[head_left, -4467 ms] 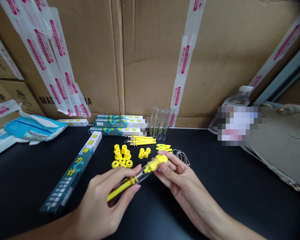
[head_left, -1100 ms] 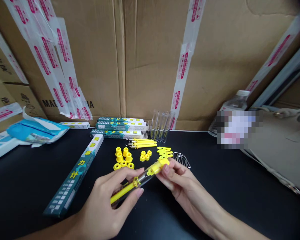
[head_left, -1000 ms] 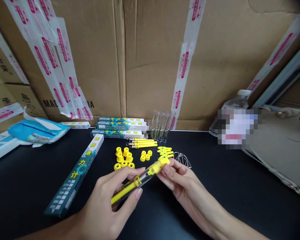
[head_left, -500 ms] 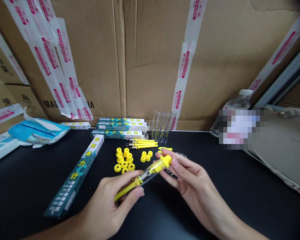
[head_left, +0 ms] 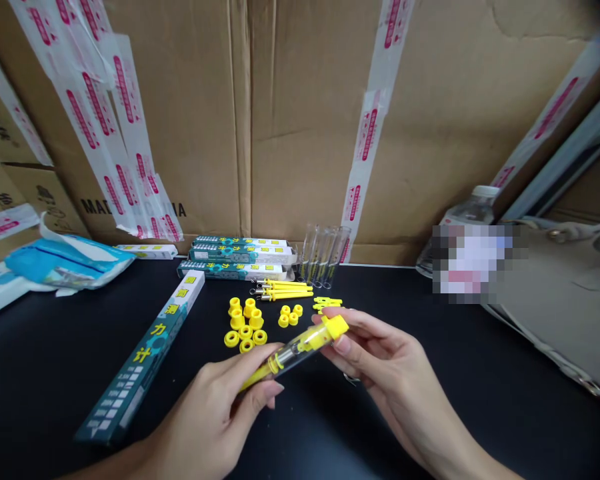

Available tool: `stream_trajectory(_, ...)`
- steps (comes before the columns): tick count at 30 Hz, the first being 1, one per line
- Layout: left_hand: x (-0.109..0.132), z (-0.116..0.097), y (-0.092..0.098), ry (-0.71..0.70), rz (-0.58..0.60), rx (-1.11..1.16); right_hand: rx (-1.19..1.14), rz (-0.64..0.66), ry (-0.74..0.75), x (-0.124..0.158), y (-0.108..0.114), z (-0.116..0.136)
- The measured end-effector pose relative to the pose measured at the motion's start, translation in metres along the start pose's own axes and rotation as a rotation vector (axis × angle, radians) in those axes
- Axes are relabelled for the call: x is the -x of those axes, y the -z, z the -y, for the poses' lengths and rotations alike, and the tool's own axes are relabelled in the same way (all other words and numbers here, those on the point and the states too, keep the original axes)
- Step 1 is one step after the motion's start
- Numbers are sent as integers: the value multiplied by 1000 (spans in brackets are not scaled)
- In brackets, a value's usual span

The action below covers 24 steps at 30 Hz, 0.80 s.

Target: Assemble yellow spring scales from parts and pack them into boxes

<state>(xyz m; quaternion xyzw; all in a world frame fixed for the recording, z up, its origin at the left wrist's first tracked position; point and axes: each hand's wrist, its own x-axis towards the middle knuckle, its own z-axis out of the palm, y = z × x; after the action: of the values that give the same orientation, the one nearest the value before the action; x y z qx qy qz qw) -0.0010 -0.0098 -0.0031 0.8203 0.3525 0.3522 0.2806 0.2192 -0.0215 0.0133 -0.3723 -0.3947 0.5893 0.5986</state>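
Note:
My left hand (head_left: pixel 220 400) is wrapped round the clear tube of a spring scale (head_left: pixel 293 352), which slants up to the right. Inside the tube are a yellow rod, a metal spring part and yellow pieces. A yellow end cap (head_left: pixel 336 327) sits at the tube's upper end. My right hand (head_left: pixel 387 363) pinches that cap end between thumb and fingers. Just beyond the hands lie yellow collars (head_left: pixel 237 320), small yellow caps (head_left: pixel 293 319) and flat yellow pieces (head_left: pixel 327 304). Yellow rods with springs (head_left: pixel 290 289) lie farther back. The lower tube is hidden by my left hand.
Clear tubes (head_left: pixel 323 257) stand upright by the cardboard wall, beside stacked printed boxes (head_left: pixel 237 253). One long box (head_left: pixel 147 353) lies at left. A blue packet (head_left: pixel 75 260) is at far left; a plastic bottle (head_left: pixel 473 207) and a beige bag (head_left: pixel 565 300) are at right.
The spring scale's cap end has shifted slightly right and down with my right hand, and the tube lies a little flatter. The view has moved slightly. Both hands keep their hold.

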Motion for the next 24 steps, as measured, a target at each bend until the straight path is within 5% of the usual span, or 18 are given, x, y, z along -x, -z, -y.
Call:
stream_trajectory(15,-3,-6,4,133,81,57,11,-3,-58,1,0,0)
stream_trajectory(24,-9,-14,9,208,101,149,150,161,34,-4,-1,1)
